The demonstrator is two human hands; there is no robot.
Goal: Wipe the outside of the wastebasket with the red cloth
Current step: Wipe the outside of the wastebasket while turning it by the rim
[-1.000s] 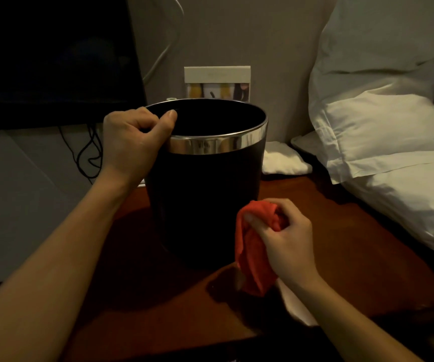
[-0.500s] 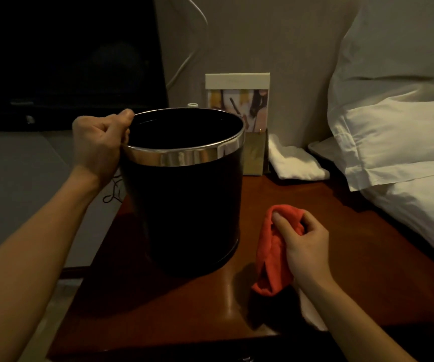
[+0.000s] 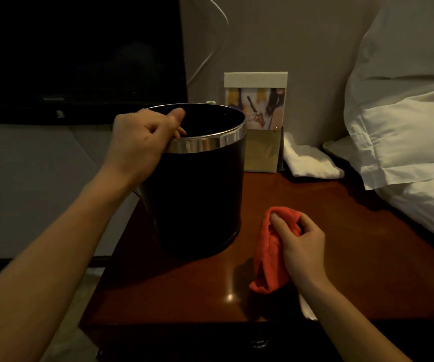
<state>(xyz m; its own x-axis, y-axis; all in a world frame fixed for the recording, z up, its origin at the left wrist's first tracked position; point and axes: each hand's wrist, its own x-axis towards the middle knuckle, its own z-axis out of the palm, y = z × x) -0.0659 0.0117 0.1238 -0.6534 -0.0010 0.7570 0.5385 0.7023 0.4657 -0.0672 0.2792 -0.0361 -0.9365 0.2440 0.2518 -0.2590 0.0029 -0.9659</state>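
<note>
A black round wastebasket (image 3: 200, 199) with a shiny metal band round its rim stands at the left side of a dark red wooden nightstand (image 3: 341, 244). My left hand (image 3: 142, 145) grips the near left part of the rim, fingers curled inside. My right hand (image 3: 299, 246) holds a bunched red cloth (image 3: 270, 254) to the right of the basket, apart from it, just above the tabletop.
A standing card holder (image 3: 256, 121) and a white folded towel (image 3: 307, 160) sit at the back of the nightstand. White pillows (image 3: 406, 142) lie to the right. A dark screen (image 3: 80, 58) fills the upper left, with a white cable (image 3: 210, 53) on the wall.
The basket has shifted left toward the nightstand's edge, with my left hand still on its rim. My right hand with the cloth has drawn away from the basket's side.
</note>
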